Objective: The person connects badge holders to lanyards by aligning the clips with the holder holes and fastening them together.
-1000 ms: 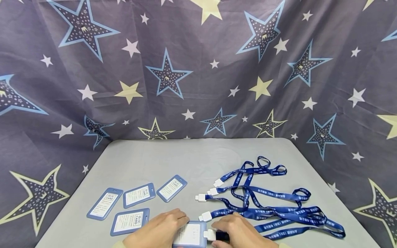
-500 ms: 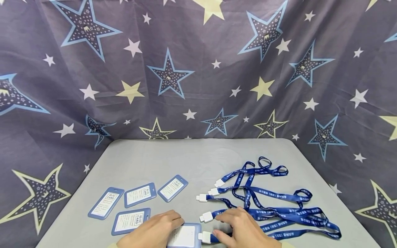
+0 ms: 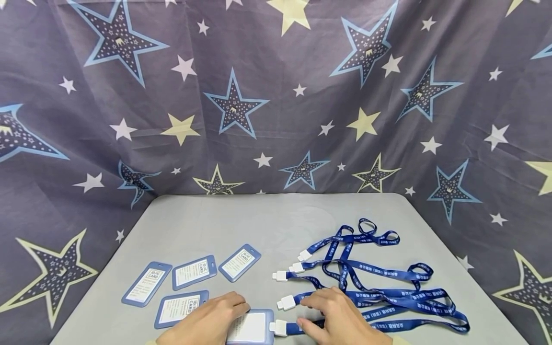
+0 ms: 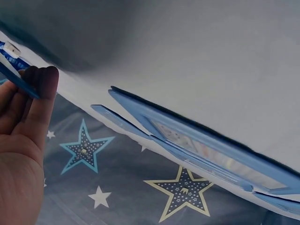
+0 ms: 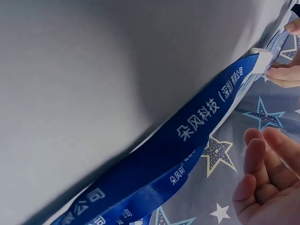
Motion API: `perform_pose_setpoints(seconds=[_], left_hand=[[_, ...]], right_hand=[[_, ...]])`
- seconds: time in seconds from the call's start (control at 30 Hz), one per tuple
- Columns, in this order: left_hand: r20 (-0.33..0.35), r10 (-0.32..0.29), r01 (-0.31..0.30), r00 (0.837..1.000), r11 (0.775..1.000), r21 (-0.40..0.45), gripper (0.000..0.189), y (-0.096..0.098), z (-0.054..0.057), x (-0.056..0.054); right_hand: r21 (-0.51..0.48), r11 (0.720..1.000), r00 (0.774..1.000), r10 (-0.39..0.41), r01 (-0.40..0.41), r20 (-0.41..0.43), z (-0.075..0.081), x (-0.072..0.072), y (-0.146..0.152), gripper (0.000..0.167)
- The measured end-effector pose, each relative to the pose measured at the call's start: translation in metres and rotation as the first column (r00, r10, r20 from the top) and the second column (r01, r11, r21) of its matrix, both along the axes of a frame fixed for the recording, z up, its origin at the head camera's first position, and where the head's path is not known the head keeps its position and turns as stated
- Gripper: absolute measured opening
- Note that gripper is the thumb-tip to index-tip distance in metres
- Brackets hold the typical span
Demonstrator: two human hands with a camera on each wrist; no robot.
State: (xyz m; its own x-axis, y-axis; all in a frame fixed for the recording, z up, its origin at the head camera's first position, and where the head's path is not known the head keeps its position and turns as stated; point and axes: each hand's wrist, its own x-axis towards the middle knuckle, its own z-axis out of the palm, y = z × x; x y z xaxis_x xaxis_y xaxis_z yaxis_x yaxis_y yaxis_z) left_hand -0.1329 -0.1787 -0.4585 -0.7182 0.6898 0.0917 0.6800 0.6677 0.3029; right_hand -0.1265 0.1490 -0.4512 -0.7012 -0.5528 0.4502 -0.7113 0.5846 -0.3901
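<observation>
My left hand (image 3: 211,318) grips a blue ID card holder (image 3: 252,328) by its left side, at the table's front. A white plastic clip (image 3: 279,328) meets the holder's right edge; its blue lanyard (image 3: 295,328) runs right, beneath my right hand (image 3: 338,318). That hand's fingers are spread and relaxed over the strap, holding nothing. In the right wrist view, the printed lanyard (image 5: 187,122) passes beside the loosely bent fingers of the right hand (image 5: 276,183). The left wrist view shows fingers of the left hand (image 4: 23,154) behind the holder's edge (image 4: 18,83).
Several more blue card holders, including one (image 3: 239,262) near the middle, lie on the grey table (image 3: 241,215) to the left. Several blue lanyards (image 3: 388,270) with white clips (image 3: 286,302) overlap on the right. A star-patterned cloth (image 3: 267,96) hangs behind.
The card holder, with the clip and strap, has shifted left along with my left hand. My right hand's fingers have come off the clip and loosened.
</observation>
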Motion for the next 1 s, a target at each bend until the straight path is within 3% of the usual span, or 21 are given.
perform_pose_setpoints(seconds=[0.23,0.33,0.43,0.5,0.8,1.0], left_hand=[[-0.04,0.02,-0.02,0.999,1.0,-0.005,0.092,-0.0017,-0.0037,0.0002],[-0.11,-0.002,-0.001,0.994,1.0,-0.02,0.09,-0.0027,-0.0058,-0.0001],[-0.206,-0.032,0.022,0.978,0.998,-0.051,0.091,-0.0035,-0.0081,-0.0003],[-0.233,-0.038,0.021,0.972,0.997,-0.077,0.092,-0.0037,-0.0081,-0.0005],[-0.178,0.037,-0.056,0.983,0.993,-0.1,0.105,-0.0047,-0.0056,-0.0005],[-0.203,0.04,-0.059,0.978,0.995,-0.085,0.09,-0.0027,-0.0064,-0.0013]], right_hand=[[0.009,1.0,0.998,-0.018,0.018,-0.053,-0.0019,0.0006,0.0005,0.028],[0.017,0.999,0.999,-0.028,0.028,-0.017,-0.0023,0.0007,0.0015,0.029],[0.019,0.999,0.999,-0.041,0.041,-0.01,-0.0026,0.0006,0.0021,0.029],[0.022,0.998,0.999,-0.05,0.051,-0.009,-0.0026,0.0006,0.0022,0.029],[0.014,0.998,0.998,-0.059,0.059,-0.024,-0.0041,-0.0011,0.0036,0.026],[0.02,0.998,0.998,-0.057,0.057,-0.033,-0.0035,-0.0018,0.0028,0.023]])
